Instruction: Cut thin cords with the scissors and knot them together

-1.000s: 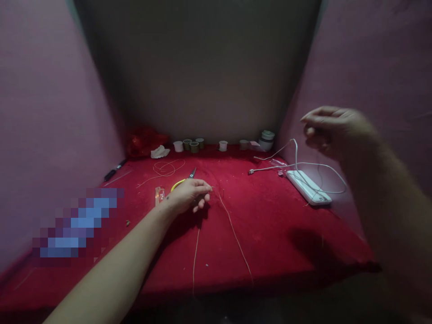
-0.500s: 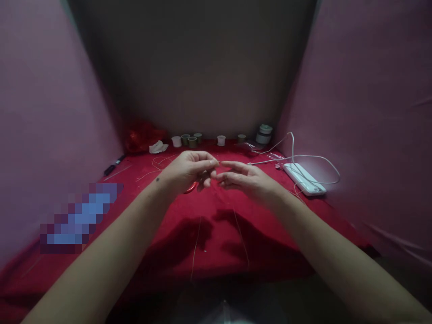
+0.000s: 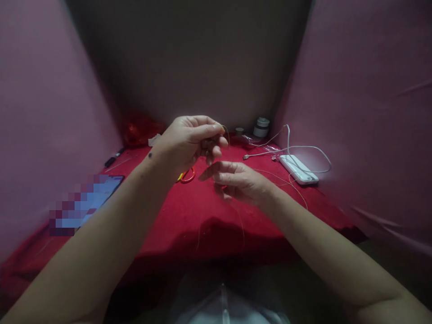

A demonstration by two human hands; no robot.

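My left hand [image 3: 195, 137] is raised above the red cloth, its thumb and forefinger pinching a thin pale thread [image 3: 228, 135]. A short curve of that thread stands out past the fingertips, and the other fingers curl loosely below. Lower and to the right is my right hand [image 3: 241, 180], fingers pointing left and partly bent. Its fingertips are smeared and dark, so I cannot tell whether they grip the thread. Two thin strands hang beneath the hands. Behind my left wrist, scissors [image 3: 188, 175] with red and yellow handles lie partly hidden.
On the red cloth [image 3: 162, 238] are a phone [image 3: 101, 198] and a black marker [image 3: 114, 157] at left. A white device [image 3: 299, 170] with a white cable [image 3: 317, 147] lies right. At the back are a red bag [image 3: 138, 132], a spool [image 3: 239, 131] and a lidded jar [image 3: 261, 128].
My left hand has risen with the thread and moved away from the right fingertips. My right hand has stayed low and its fingers have bent. The scissors' handles now show more.
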